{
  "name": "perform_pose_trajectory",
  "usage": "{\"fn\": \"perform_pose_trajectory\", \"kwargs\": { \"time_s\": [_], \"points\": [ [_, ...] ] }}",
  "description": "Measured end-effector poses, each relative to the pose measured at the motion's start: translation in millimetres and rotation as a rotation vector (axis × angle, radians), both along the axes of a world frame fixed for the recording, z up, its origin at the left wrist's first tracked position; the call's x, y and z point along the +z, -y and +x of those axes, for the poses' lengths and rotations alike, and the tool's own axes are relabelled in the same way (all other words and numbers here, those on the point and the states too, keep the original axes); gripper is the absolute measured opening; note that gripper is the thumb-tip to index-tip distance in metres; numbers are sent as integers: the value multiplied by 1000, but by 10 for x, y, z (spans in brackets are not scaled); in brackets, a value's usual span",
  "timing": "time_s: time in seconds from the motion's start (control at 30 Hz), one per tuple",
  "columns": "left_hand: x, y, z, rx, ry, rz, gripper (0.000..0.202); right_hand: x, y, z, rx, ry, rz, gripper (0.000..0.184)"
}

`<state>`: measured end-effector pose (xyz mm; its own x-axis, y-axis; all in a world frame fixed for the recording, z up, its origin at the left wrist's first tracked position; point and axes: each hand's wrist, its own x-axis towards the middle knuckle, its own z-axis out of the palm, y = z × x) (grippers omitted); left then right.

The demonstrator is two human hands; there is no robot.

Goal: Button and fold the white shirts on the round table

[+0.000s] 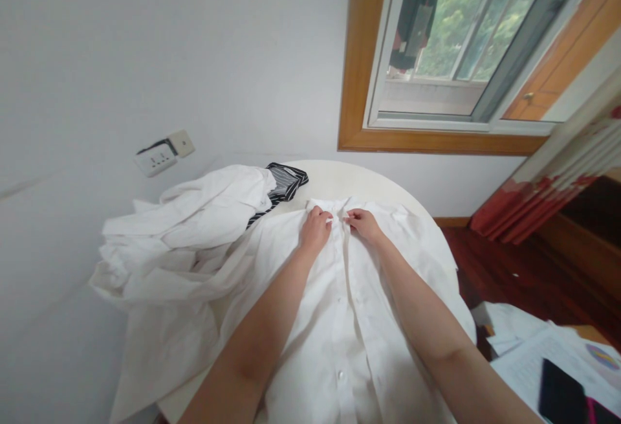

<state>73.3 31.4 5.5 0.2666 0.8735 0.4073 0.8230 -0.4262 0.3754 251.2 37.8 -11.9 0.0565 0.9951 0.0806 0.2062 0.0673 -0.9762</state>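
A white button-up shirt point(320, 320) lies spread over the round table point(334, 175), its placket running toward me with small buttons showing along it. Near the far end, at the collar area, my left hand point(316, 226) pinches the left front edge. Just across the gap, my right hand point(363, 223) pinches the right front edge. The two front edges are slightly apart between my fingers and further down. Whether a button is between my fingertips is too small to tell.
White garments point(194, 217) are heaped on the table's left, with a black-and-white striped cloth point(287, 184) beside them. A wall socket point(158, 158) is behind. Papers point(538, 340) and a dark phone-like object point(560, 391) lie at lower right. A curtain point(524, 197) hangs below the window point(466, 35).
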Motion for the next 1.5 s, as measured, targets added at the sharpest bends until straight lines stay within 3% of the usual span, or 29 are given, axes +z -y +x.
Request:
{"fn": "perform_pose_trajectory", "kwargs": {
  "time_s": [0.33,0.6,0.83,0.97,1.5],
  "points": [
    [6,14,59,-37,-125,-21,23,115,4,53,71,-62,-43,30],
    [-8,-1,99,-9,-139,-46,23,-3,1,-122,-32,10,-79,17],
    [-35,1,146,34,-125,-30,18,8,-4,-101,-26,168,-92,10],
    [-70,5,168,68,-116,-13,16,-24,-17,-92,-9,186,-52,14],
    [-55,9,180,84,-191,-20,15,-34,-47,-99,35,32,-65,18]
  ]
}}
